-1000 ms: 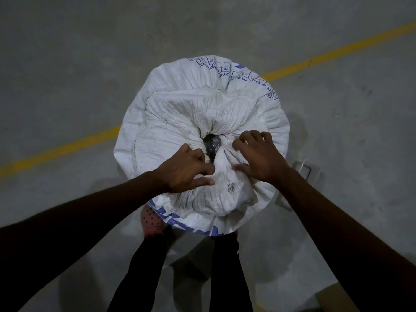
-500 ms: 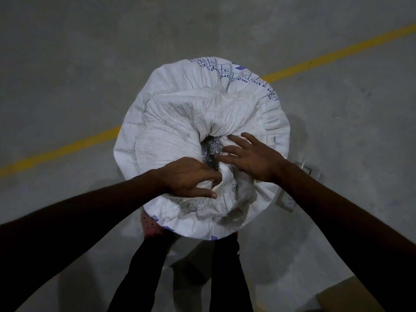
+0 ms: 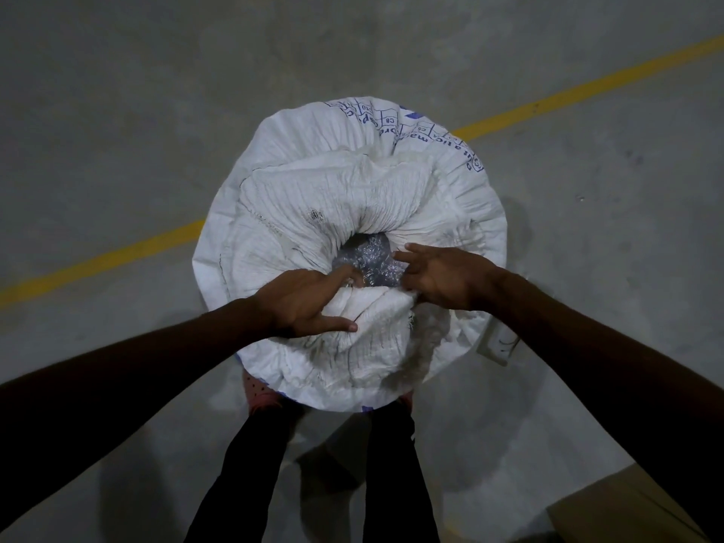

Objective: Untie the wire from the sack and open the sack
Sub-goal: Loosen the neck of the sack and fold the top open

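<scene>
head view: a white woven sack [image 3: 352, 213] stands upright on the concrete floor [image 3: 117, 111], directly in front of the person's legs, its gathered mouth facing up toward the camera. the mouth [image 3: 368, 260] is partly open; a dark gap shows shiny, shredded-looking contents inside. no wire can be made out on or around the neck; whether it is off or simply hidden in the folds cannot be told.

left hand [image 3: 305, 303]: grip closed on a thick roll of the near rim cloth, thumb pressed on the outside fold, fingers hooked over the lip into the opening. right hand [image 3: 438, 280]: at the right near edge of the opening, fingers spread and part curled, touching the rim cloth; a firm hold is not evident, grip loose and fairly wide.

key relation: the opening lies just beyond both hands, away from the body, and the two hands sit side by side on its near edge, the left slightly nearer the body. the far rim is still bunched in tight pleats. judgement: untying appears done or nearly so, and the step in hand is widening the mouth; the coming move likely calls for drawing the two hands apart, left and right, then working round to the far pleats.

a yellow line [image 3: 587, 88] crosses the floor behind the sack.
</scene>
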Demonstrator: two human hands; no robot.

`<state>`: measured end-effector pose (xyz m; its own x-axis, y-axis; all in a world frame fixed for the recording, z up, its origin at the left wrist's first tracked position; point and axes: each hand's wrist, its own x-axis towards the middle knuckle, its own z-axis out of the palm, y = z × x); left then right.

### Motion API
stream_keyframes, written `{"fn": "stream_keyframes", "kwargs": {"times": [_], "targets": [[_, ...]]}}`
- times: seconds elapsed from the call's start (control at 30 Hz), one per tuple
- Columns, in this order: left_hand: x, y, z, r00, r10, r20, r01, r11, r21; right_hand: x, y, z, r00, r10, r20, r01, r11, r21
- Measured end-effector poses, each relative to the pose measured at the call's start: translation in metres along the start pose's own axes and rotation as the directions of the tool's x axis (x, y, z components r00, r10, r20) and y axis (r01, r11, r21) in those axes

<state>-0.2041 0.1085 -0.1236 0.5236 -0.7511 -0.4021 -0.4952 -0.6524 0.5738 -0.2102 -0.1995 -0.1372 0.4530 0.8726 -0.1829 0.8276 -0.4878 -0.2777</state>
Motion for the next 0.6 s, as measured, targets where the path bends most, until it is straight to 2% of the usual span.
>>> {"fn": "stream_keyframes", "kwargs": {"times": [0.1,0.2,0.27,0.33,0.47,0.53,0.57,0.6], "targets": [[-0.002,-0.007,-0.001,1.000,-0.014,0.025,0.015,1.000,-0.028,0.000,0.003,-0.008,1.000,0.003,0.030,-0.005,0.997,0.074],[-0.005,-0.011,-0.006,1.000,0.005,-0.006,-0.005,1.000,0.003,0.002,0.000,-0.016,0.992,0.082,0.093,-0.091,0.991,0.099],[-0.008,-0.013,-0.007,0.997,0.065,-0.048,-0.061,0.995,0.082,0.004,-0.003,-0.023,0.982,0.164,0.096,-0.174,0.978,0.111],[-0.011,-0.013,-0.007,0.982,0.164,-0.091,-0.150,0.978,0.147,0.008,-0.006,-0.028,0.981,0.188,0.053,-0.194,0.971,0.138],[-0.013,-0.011,-0.009,0.920,0.379,-0.100,-0.341,0.900,0.272,0.024,-0.016,-0.030,1.000,0.004,0.029,-0.008,0.990,0.140],[-0.012,-0.012,-0.014,0.902,0.430,-0.035,-0.407,0.875,0.264,0.025,-0.022,-0.032,0.994,-0.072,-0.081,0.087,0.978,0.191],[-0.011,-0.014,-0.017,0.902,0.432,0.020,-0.423,0.872,0.245,0.023,-0.022,-0.031,0.992,-0.079,-0.099,0.101,0.967,0.235],[-0.008,-0.015,-0.021,0.896,0.437,0.076,-0.442,0.866,0.232,0.021,-0.024,-0.032,0.997,-0.062,-0.054,0.074,0.958,0.275]]}}
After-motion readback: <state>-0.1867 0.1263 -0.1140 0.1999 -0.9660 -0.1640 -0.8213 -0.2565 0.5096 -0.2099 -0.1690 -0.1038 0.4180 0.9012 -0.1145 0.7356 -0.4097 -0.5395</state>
